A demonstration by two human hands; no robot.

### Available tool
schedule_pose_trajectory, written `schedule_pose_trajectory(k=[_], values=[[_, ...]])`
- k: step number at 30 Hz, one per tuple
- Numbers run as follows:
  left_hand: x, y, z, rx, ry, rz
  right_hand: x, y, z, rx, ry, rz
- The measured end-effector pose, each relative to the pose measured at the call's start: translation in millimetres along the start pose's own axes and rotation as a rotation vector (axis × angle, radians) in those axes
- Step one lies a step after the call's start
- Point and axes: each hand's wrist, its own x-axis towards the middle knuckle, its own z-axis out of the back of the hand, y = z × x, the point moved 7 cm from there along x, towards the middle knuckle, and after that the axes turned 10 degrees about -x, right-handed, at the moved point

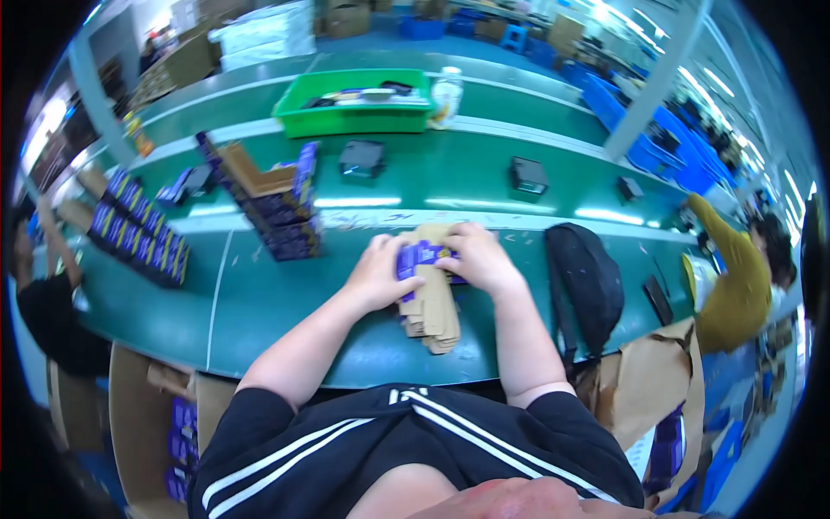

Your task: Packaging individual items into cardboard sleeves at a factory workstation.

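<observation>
Left hand (pixel 378 275) and right hand (pixel 481 258) both grip a light, flimsy purple carton (pixel 421 256) by its ends over the cardboard stack (pixel 432 303) near the surface's front edge.

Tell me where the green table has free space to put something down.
Bare table lies left of the left hand, between the cardboard pile and the purple box row. Another free strip runs between the two dark boxes. It is crowded around the box stack and near the black bag.
</observation>
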Motion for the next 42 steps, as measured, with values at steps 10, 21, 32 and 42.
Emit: schedule_pose_trajectory(k=[10,21,32,42], values=[[27.2,-21.8,-18.4,-1.411,0.109,0.224,15.2,-14.3,64.2,0.384,-0.349,0.16],[41.5,-43.2,-11.1,-1.118,-0.107,-0.045,4.8,-41.9,3.8,1.232,-0.26,-0.253],[34.0,-27.1,-32.9,-1.197,-0.069,-0.01,-2.9,-43.1,3.1,0.944,-0.425,0.036],[15.8,-4.2,7.6,-1.038,-0.029,0.073,10.9,-6.6,-20.3,1.473,-0.123,-0.258]])
